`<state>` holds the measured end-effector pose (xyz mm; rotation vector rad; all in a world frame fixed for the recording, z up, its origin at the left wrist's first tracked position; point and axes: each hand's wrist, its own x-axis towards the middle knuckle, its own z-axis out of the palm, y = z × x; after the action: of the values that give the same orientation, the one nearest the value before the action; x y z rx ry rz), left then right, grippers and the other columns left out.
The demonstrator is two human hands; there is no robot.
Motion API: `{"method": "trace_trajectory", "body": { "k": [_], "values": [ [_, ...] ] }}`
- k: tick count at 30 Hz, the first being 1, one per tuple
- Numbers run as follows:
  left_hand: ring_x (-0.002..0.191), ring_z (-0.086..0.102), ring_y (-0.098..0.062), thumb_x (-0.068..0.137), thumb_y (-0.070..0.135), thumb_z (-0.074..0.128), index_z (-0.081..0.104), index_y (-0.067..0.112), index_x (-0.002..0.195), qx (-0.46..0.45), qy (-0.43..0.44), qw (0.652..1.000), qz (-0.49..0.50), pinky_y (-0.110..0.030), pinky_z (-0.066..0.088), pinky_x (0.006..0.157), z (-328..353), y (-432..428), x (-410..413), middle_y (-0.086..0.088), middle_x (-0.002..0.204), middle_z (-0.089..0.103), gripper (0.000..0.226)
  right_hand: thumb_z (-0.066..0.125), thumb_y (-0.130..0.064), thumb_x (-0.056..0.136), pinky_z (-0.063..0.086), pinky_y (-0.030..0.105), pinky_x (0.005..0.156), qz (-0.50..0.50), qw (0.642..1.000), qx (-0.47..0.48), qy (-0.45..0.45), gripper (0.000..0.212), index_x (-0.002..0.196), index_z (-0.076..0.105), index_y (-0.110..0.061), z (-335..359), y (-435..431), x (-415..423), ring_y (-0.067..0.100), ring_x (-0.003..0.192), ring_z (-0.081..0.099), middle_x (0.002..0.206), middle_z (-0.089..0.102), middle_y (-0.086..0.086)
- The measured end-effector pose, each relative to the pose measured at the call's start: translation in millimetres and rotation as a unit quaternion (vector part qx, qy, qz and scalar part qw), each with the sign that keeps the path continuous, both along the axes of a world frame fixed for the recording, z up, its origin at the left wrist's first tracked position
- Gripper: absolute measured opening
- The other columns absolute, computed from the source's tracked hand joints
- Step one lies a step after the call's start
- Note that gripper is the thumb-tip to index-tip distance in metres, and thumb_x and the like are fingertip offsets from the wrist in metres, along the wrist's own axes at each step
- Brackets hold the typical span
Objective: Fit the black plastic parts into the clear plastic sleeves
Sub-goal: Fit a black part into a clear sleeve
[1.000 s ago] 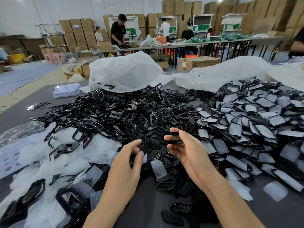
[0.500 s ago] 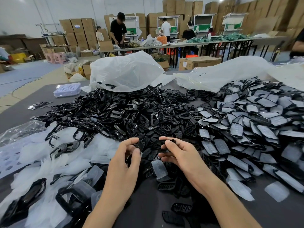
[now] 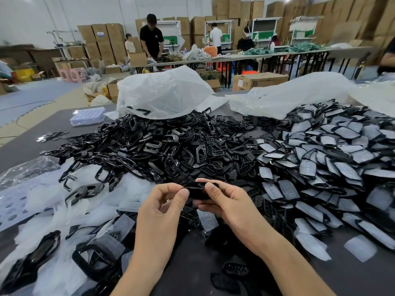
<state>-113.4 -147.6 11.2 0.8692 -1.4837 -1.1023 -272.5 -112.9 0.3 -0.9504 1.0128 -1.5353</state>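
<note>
So, from the head camera, we're somewhere mid-job. A big heap of sleeved black parts (image 3: 320, 163) covers the right side of the dark grey table (image 3: 363, 280), so plenty is done. A tangled mound of bare, glossy black plastic parts (image 3: 171, 150) sits in the middle waiting, and a drift of floppy clear plastic sleeves (image 3: 53, 193) lies on the left, so there's loads left too.

Right in front of us, just above the table, our left hand (image 3: 162, 206) pinches one end of a small black plastic part (image 3: 196, 190) with thumb and forefinger. Our right hand (image 3: 226, 201) grips the other end, fingers curled round it. The part's long axis runs left to right between the hands, roughly level. Which end is which, we can't tell, and we see no sleeve on it, so we reckon the fitting hasn't started.
</note>
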Motion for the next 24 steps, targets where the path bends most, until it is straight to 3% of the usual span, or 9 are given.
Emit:
{"method": "trace_trajectory", "body": {
  "k": [4,7,10,13,17,22,24],
  "values": [
    [0.084,0.072,-0.012,0.077,0.043,0.069,0.071,0.032,0.088,0.034,0.033,0.999,-0.019,-0.019,0.053,0.074,-3,-3,3,0.005,0.090,0.075,0.016,0.060,-0.034,0.097,0.056,0.022,0.087,0.049,0.998,-0.024,-0.020,0.030,0.120,0.075,-0.022,2,2,6,0.022,0.102,0.074,0.109,0.077,0.013],
    [0.077,0.073,-0.021,0.079,0.035,0.071,0.068,0.025,0.085,0.035,0.043,0.998,-0.040,-0.018,0.054,0.069,-4,-5,3,-0.002,0.082,0.074,0.012,0.058,-0.031,0.097,0.056,0.022,0.086,0.066,0.997,-0.022,-0.031,0.031,0.120,0.074,-0.018,4,3,6,0.025,0.101,0.074,0.107,0.077,0.018],
    [0.083,0.073,-0.028,0.079,0.035,0.069,0.066,0.033,0.094,0.050,0.032,0.996,-0.069,-0.023,0.056,0.075,-7,-8,4,-0.003,0.089,0.074,0.015,0.056,-0.029,0.097,0.056,0.023,0.084,0.079,0.996,-0.017,-0.028,0.033,0.123,0.072,-0.014,6,5,5,0.027,0.101,0.074,0.108,0.076,0.019],
    [0.086,0.074,-0.022,0.081,0.036,0.067,0.067,0.043,0.105,0.064,0.018,0.992,-0.111,-0.021,0.056,0.078,-7,-11,9,-0.002,0.099,0.075,0.025,0.054,-0.028,0.099,0.057,0.023,0.084,0.090,0.996,-0.012,-0.018,0.035,0.125,0.069,-0.011,9,6,4,0.029,0.101,0.074,0.110,0.076,0.019],
    [0.093,0.073,-0.025,0.085,0.037,0.066,0.066,0.044,0.110,0.058,-0.006,0.991,-0.123,-0.033,0.055,0.088,-7,-10,10,-0.003,0.102,0.075,0.026,0.052,-0.030,0.102,0.056,0.024,0.087,0.106,0.994,-0.020,-0.009,0.035,0.127,0.070,-0.013,10,8,1,0.033,0.106,0.073,0.117,0.074,0.018],
    [0.087,0.074,-0.019,0.095,0.019,0.064,0.067,0.045,0.105,0.029,-0.030,0.994,-0.100,-0.023,0.055,0.078,-7,-7,7,0.002,0.098,0.075,0.028,0.053,-0.032,0.102,0.056,0.025,0.089,0.115,0.993,-0.017,0.003,0.035,0.127,0.071,-0.016,9,7,2,0.031,0.109,0.072,0.117,0.074,0.016],
    [0.084,0.073,-0.017,0.094,0.018,0.065,0.066,0.045,0.102,0.020,-0.044,0.996,-0.080,-0.025,0.054,0.077,-7,-6,6,0.005,0.093,0.074,0.028,0.053,-0.030,0.102,0.056,0.025,0.090,0.107,0.994,-0.012,0.015,0.033,0.127,0.071,-0.016,9,8,3,0.030,0.109,0.072,0.117,0.075,0.015]
  ]
}}
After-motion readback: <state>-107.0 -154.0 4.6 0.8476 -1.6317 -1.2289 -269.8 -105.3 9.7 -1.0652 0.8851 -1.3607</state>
